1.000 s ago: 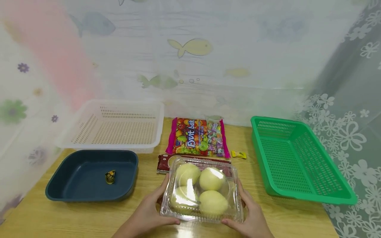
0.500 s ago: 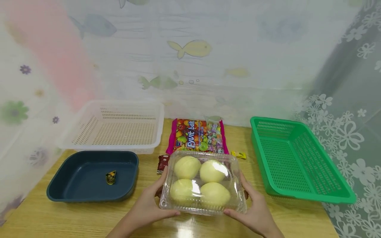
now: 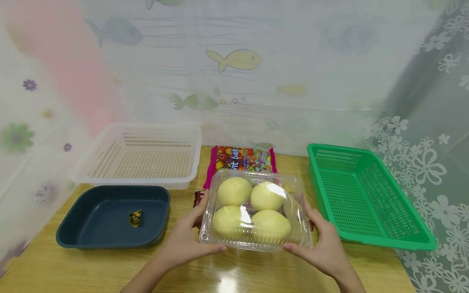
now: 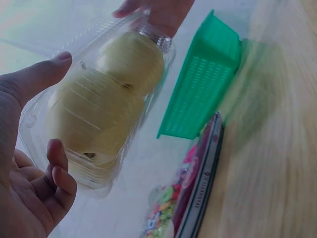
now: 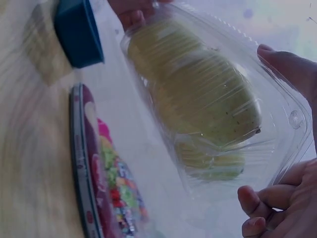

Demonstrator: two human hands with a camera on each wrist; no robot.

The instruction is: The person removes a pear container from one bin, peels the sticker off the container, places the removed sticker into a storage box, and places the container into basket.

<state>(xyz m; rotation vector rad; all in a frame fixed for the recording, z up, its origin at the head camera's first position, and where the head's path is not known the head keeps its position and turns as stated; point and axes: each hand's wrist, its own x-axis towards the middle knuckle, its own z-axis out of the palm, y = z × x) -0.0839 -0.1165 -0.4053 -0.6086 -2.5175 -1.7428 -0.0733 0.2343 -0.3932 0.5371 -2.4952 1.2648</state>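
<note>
Both hands hold a clear plastic clamshell box (image 3: 253,245) of several pale yellow oval fruits (image 3: 267,195), perhaps mangoes. My left hand (image 3: 183,242) grips its left side, the thumb over the near edge. On the right side my right hand (image 3: 326,244) grips it the same way. Both wrist views show the box lifted off the table and tilted. Behind and beneath it lie a fruit candy bag (image 3: 238,158) and a dark red spaghetti packet (image 3: 198,198), both partly hidden by the box.
A white basket (image 3: 154,180) stands at the back left, behind a dark blue tub (image 3: 88,228) with one small dark-wrapped piece (image 3: 135,218) inside. On the right is a green basket (image 3: 351,195). A patterned curtain (image 3: 256,93) hangs behind the wooden table (image 3: 110,268).
The hands have raised the box of fruit and carried it slightly forward and to the right. It now covers more of the candy bag, the spaghetti packet and the small yellow candy.
</note>
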